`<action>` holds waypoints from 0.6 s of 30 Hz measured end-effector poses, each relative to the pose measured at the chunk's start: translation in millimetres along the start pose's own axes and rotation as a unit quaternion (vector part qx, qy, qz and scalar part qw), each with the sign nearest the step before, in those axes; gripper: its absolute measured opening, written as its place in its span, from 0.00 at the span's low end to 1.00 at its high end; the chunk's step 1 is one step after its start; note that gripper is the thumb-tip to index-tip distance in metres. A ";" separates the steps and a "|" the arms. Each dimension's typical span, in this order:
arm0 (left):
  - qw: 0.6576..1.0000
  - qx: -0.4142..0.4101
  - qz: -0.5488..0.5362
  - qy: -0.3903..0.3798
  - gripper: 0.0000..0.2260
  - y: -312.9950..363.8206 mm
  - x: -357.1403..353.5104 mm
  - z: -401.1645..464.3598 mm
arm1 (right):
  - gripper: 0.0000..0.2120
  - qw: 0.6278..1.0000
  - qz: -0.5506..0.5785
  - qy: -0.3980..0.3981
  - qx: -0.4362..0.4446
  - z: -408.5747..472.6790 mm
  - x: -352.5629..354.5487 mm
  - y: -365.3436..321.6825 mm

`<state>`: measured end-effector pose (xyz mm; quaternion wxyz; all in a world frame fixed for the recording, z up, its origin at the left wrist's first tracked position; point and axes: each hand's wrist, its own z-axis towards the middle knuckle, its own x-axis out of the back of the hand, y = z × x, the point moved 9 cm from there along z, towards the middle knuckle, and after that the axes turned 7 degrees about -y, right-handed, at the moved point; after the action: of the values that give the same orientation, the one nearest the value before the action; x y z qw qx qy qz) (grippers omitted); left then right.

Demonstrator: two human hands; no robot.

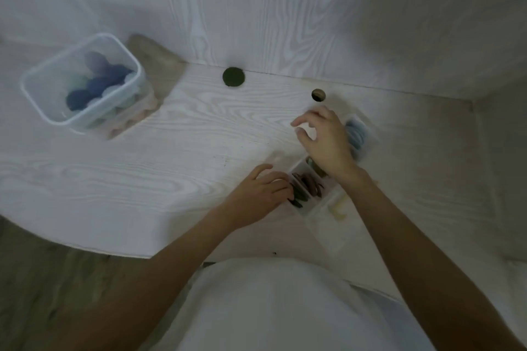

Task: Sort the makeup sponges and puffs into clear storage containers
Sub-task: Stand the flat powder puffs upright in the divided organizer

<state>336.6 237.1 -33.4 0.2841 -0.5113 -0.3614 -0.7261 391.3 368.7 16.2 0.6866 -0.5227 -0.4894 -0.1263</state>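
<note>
Resting on dark puffs (306,188), left hand (261,194) flat; right hand (325,142) loose, empty, above.

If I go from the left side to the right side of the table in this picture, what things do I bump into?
Clear tub of round sponges → dark round hole cover → left hand on the dark puffs → small open hole → right hand → blue puffs.
</note>
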 end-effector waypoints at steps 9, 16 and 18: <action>1.000 -0.024 -0.013 0.012 0.08 -16.6 -3.2 3.2 | 0.22 0.965 -0.120 -0.214 0.098 149.2 -122.3 -31.6; 1.000 0.000 -0.019 0.017 0.10 -46.1 1.2 8.3 | 0.24 0.932 -0.265 -0.228 0.092 186.7 -151.2 -25.9; 1.000 0.003 -0.019 0.014 0.10 -49.3 1.7 9.1 | 0.21 0.940 -0.255 -0.214 0.080 187.7 -145.1 -24.4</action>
<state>302.4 272.9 -41.3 0.2772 -0.4933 -0.3689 -0.7374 202.3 467.3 -90.7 0.5498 -0.3386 -0.7502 -0.1426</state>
